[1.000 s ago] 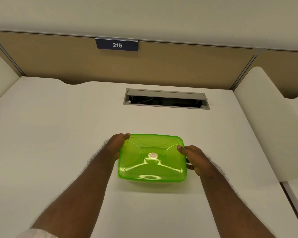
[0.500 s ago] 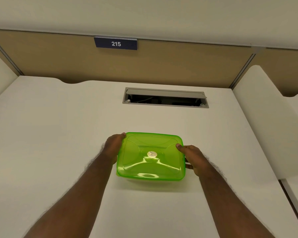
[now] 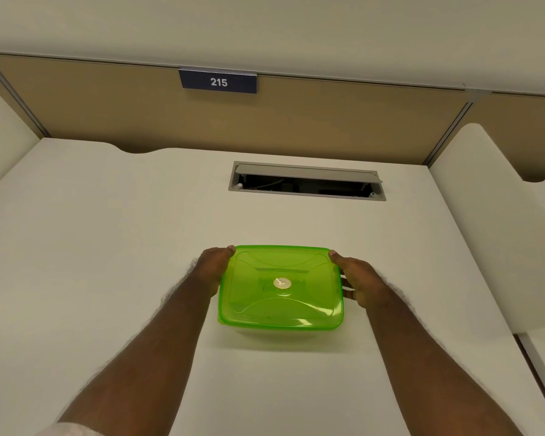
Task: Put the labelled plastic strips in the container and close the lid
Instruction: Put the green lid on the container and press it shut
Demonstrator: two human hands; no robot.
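Green lidded container (image 3: 280, 291) gripped at both sides, mid-desk.

Translucent lid on, round sticker (image 3: 282, 282) at centre; left hand (image 3: 213, 269) and right hand (image 3: 361, 283) curl around its short sides, thumbs on the far corners; long axis runs left-right; beyond, on the white desk (image 3: 107, 231), an open cable hatch (image 3: 306, 181); farthest, a "215" sign (image 3: 218, 81).

Office cubicle: white desk (image 3: 107, 247), cable hatch (image 3: 306, 181) behind its middle, tan partition (image 3: 328, 121) bore "215" plate (image 3: 218, 82).

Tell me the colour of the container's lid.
Translucent bright green lid, seen in the head view.
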